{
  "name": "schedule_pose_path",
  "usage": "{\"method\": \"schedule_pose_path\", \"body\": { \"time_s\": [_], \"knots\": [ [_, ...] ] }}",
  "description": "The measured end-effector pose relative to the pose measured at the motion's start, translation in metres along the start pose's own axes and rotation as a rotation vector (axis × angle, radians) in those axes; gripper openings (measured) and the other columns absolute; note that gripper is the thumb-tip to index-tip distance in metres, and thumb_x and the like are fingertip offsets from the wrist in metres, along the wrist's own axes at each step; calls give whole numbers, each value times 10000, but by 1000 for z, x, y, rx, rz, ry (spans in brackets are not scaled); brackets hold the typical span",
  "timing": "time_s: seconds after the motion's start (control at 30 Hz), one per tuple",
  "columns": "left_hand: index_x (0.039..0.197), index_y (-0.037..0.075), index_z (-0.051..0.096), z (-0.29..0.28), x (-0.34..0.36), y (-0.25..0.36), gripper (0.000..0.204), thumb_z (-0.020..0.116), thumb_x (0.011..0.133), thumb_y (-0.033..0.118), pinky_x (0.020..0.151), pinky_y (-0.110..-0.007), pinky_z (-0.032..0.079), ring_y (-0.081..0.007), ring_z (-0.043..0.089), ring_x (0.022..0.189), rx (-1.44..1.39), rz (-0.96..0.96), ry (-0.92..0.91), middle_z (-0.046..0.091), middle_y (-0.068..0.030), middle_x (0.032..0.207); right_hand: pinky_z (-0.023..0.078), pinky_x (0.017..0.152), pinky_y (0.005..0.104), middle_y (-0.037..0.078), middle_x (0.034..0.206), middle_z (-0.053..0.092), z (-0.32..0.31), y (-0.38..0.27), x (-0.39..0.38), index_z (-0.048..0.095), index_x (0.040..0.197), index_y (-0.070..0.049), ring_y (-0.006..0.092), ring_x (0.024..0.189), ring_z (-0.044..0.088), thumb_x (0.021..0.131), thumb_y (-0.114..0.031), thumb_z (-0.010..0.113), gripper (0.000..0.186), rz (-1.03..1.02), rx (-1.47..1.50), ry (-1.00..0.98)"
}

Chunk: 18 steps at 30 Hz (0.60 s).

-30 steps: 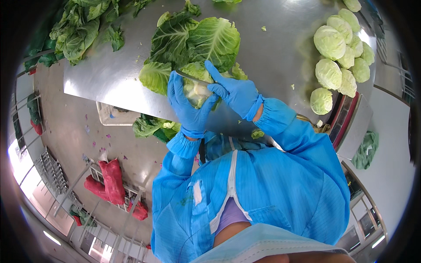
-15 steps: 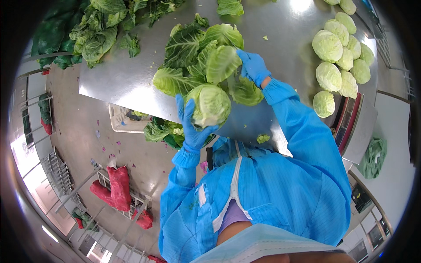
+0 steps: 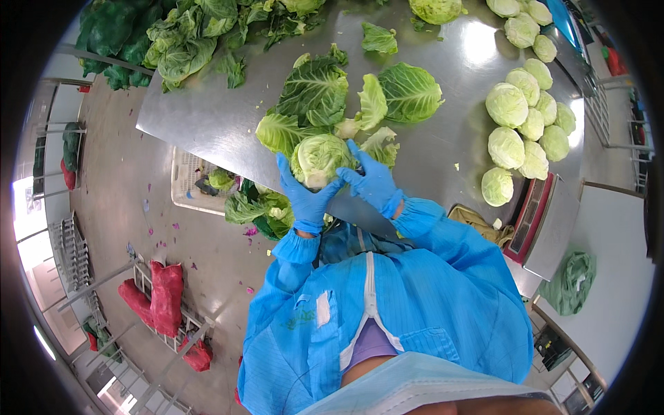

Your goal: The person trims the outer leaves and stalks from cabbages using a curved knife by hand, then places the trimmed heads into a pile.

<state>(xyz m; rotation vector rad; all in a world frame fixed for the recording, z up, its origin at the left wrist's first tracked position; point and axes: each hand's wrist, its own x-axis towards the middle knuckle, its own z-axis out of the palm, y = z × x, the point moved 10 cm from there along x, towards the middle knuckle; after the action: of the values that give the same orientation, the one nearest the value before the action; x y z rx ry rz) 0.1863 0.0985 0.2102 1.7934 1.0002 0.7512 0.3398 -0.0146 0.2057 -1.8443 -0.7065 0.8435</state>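
Between my blue-gloved hands is a pale green cabbage (image 3: 319, 156) with its outer leaves mostly off. My left hand (image 3: 300, 190) cups its lower left side, and my right hand (image 3: 370, 178) grips it from the right. Just above lie loose dark green leaves (image 3: 311, 90), a broad leaf (image 3: 411, 93) and smaller pale pieces on the steel table (image 3: 200, 124). Whether a knife is still in my right hand I cannot make out.
Trimmed cabbages (image 3: 507, 105) line the table's right side. Leaf piles (image 3: 187, 45) and green sacks (image 3: 104, 41) are at the upper left. A white crate (image 3: 190, 183) sits below the table's left edge, red sacks (image 3: 166, 297) farther down. A red-edged metal unit (image 3: 529, 221) stands lower right.
A knife showed in my right hand a second ago. That hand then pulled at an outer leaf and has returned to the cabbage. Leaves now lie spread to the upper right.
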Motion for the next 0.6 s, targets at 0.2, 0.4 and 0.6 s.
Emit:
{"method": "schedule_pose_path", "body": {
  "time_s": [0.2, 0.4, 0.6],
  "knots": [
    [1492, -24, 144, 11, 9, 27, 1339, 932, 489, 384, 1165, -443, 214, -407, 208, 1415, 248, 137, -146, 210, -251, 1518, 499, 568, 438, 190, 675, 629, 4, 14, -1, 331, 1473, -60, 371, 604, 633, 870, -432, 643, 774, -100, -53, 38],
    [1477, -8, 210, 21, 7, 42, 1228, 921, 547, 366, 1143, -439, 273, -382, 304, 1383, 134, 306, -115, 293, -223, 1494, 475, 518, 474, 185, 662, 632, -9, -1, -5, 396, 1418, 13, 365, 554, 613, 873, -344, 591, 680, -276, -536, 270],
    [1459, 16, 248, 20, 13, 36, 1198, 948, 526, 288, 1102, -399, 349, -321, 389, 1309, 101, 257, -113, 362, -176, 1419, 504, 565, 458, 164, 685, 655, -25, -5, -3, 600, 1263, -79, 341, 594, 639, 854, -310, 623, 470, -322, -257, 398]
  ]
}}
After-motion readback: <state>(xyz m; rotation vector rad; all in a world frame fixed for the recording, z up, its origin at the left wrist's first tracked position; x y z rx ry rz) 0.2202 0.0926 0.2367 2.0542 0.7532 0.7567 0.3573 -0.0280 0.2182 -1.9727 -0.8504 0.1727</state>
